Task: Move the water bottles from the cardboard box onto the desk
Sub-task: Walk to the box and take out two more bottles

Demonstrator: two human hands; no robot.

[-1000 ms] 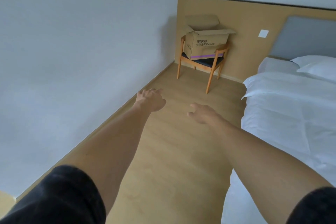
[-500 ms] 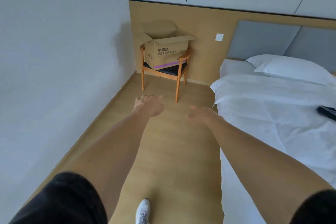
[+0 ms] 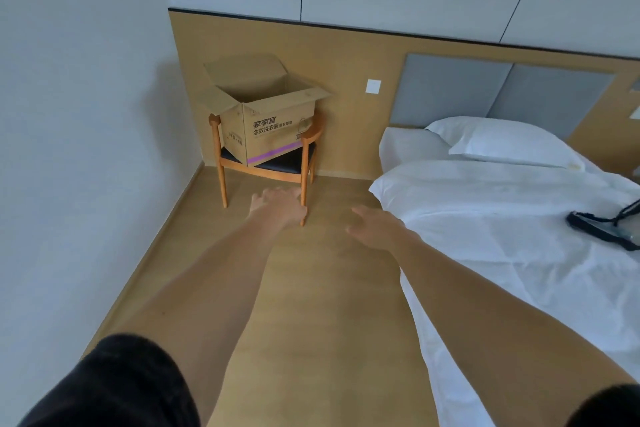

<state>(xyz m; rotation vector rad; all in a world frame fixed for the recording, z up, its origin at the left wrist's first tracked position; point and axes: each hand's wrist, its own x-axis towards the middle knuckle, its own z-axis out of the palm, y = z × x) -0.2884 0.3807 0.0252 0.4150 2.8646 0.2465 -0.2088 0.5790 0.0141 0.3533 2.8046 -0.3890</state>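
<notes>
Pale wood-look floor point(image 3: 311, 305) runs between a plain white wall point(image 3: 79, 149) on the left and a bed with white sheets point(image 3: 502, 236) on the right. Tan wall panelling point(image 3: 346, 55) with a dark top edge backs the far end; a small white wall switch point(image 3: 373, 86) sits on it, and grey padded headboard panels point(image 3: 485, 94) stand behind a white pillow point(image 3: 502, 140).

Head view, far corner: an open brown cardboard box with printed Chinese lettering and a purple stripe point(image 3: 266, 121) sits on the dark seat of a wooden armchair with orange-brown legs point(image 3: 304, 163). All four flaps stand open or folded out. From this angle only bare inner cardboard shows; water bottles cannot be seen, so whether any lie inside cannot be told. No desk falls within this view.

Head view, foreground: both bare arms reach forward, black short sleeves point(image 3: 114, 385) at the bottom edge. Left hand point(image 3: 277, 206) hangs in front of the chair's front leg, fingers loosely spread, holding nothing. Right hand point(image 3: 372, 225) hovers just beside the bed's edge, fingers relaxed and extended, also empty. Both hands are well short of the box.

On the bed's right side lies a black device with a dark strap point(image 3: 609, 229), partly cut off by the frame.
</notes>
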